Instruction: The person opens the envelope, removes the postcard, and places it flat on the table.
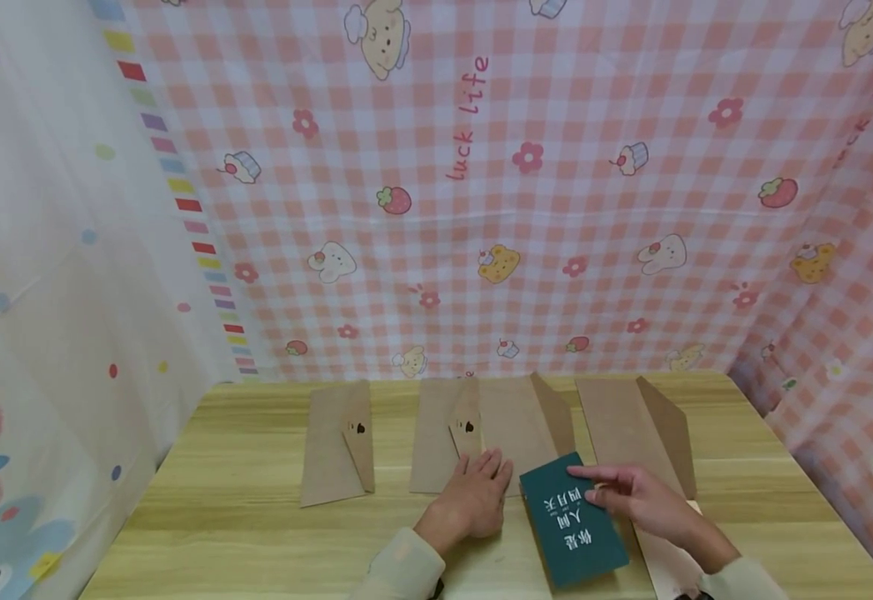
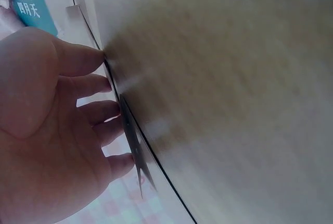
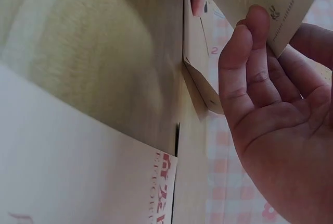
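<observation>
Right hand (image 1: 635,504) pinches the green postcard (image 1: 573,525) by its edge, lifted over the wooden table (image 1: 226,517); 1 card or a stack, cannot tell. Left hand (image 1: 472,500) lies with fingers extended, gripping nothing, where the sealed 2nd kraft envelope (image 1: 432,433) meets the open-flapped 3rd kraft envelope (image 1: 513,408). Judged step: bringing card to envelope. Next move probably calls for steadying the 3rd, then aligning card with its mouth.
</observation>
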`<action>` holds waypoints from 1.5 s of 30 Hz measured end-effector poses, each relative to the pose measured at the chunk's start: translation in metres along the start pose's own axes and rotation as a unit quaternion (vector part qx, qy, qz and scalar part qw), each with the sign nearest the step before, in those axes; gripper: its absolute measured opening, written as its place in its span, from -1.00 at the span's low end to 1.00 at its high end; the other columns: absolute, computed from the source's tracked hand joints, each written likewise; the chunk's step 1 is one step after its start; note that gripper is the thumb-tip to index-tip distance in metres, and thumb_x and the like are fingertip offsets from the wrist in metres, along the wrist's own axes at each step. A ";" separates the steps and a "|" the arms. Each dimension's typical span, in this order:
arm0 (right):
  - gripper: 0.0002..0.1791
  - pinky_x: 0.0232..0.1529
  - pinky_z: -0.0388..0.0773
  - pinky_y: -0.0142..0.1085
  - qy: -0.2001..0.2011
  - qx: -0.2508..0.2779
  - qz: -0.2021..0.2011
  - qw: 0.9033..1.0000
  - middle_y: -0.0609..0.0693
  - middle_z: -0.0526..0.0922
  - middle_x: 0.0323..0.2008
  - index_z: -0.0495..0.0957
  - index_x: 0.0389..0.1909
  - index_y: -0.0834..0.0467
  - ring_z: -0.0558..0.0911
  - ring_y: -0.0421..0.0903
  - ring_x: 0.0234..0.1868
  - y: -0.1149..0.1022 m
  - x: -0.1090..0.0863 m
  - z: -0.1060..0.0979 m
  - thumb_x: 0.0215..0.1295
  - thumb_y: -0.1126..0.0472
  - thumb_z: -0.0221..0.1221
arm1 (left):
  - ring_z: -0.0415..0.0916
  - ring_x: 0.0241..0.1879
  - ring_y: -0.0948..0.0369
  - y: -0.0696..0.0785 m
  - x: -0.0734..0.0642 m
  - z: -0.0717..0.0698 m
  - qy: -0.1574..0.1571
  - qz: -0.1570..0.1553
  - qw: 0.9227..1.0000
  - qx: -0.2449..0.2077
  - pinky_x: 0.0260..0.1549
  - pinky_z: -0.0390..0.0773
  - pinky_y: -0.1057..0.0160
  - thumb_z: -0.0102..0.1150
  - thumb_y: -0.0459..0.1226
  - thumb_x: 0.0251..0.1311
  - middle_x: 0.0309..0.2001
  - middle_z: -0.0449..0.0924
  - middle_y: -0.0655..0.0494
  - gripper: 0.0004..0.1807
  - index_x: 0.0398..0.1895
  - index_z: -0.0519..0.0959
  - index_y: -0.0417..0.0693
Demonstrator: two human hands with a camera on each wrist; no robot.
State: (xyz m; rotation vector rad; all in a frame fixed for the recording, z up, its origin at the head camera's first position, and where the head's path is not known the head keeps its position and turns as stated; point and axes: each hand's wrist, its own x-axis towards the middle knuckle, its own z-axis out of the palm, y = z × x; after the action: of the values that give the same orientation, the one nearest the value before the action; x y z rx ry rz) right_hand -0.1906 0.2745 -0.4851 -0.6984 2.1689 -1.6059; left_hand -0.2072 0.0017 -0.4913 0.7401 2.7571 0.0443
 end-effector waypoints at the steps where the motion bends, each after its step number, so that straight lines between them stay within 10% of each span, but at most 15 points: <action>1: -0.52 -0.58 0.41 -0.28 0.000 -0.003 -0.005 1.000 -0.02 0.66 -0.40 0.38 0.32 0.42 0.50 -0.30 -0.48 0.001 0.000 0.001 0.45 0.33 0.08 | -0.08 0.56 0.20 0.000 0.000 0.000 0.000 0.000 1.000 0.000 0.49 0.00 0.01 -0.13 -0.11 0.48 0.57 0.02 0.14 -0.41 0.54 0.18 0.10; 18: -0.52 -0.50 0.49 -0.34 -0.010 -0.017 0.013 1.000 0.00 0.62 -0.49 0.48 0.25 0.37 0.58 -0.17 -0.55 0.012 -0.003 0.010 0.34 0.32 0.20 | -0.08 0.56 0.19 0.001 -0.001 -0.001 0.000 -0.002 1.000 -0.006 0.49 -0.01 0.01 -0.13 -0.12 0.48 0.57 0.02 0.13 -0.41 0.54 0.17 0.08; 28: -0.56 -0.66 0.22 -0.45 0.010 -0.045 0.047 0.998 -0.09 0.37 -0.53 0.61 0.12 0.28 0.33 -0.33 -0.59 0.014 -0.004 0.014 0.20 0.28 0.34 | -0.10 0.56 0.20 0.000 -0.001 0.000 0.003 0.004 1.000 -0.009 0.50 -0.04 0.01 -0.17 -0.13 0.49 0.57 0.01 0.13 -0.42 0.54 0.17 0.07; 45: -0.46 -0.58 0.32 -0.46 -0.008 -0.069 -0.004 0.998 0.02 0.47 -0.35 0.53 0.14 0.39 0.38 -0.35 -0.52 0.017 -0.003 0.015 0.13 0.29 0.39 | -0.08 0.56 0.21 0.001 0.000 0.001 0.006 0.001 1.000 -0.004 0.49 -0.01 0.01 -0.17 -0.13 0.49 0.57 0.02 0.13 -0.42 0.54 0.18 0.07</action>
State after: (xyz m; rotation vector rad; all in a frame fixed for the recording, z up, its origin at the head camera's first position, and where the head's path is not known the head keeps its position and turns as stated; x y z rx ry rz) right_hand -0.1826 0.2687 -0.5059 -0.7566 2.2855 -1.4593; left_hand -0.2062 0.0018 -0.4924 0.7437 2.7662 0.0592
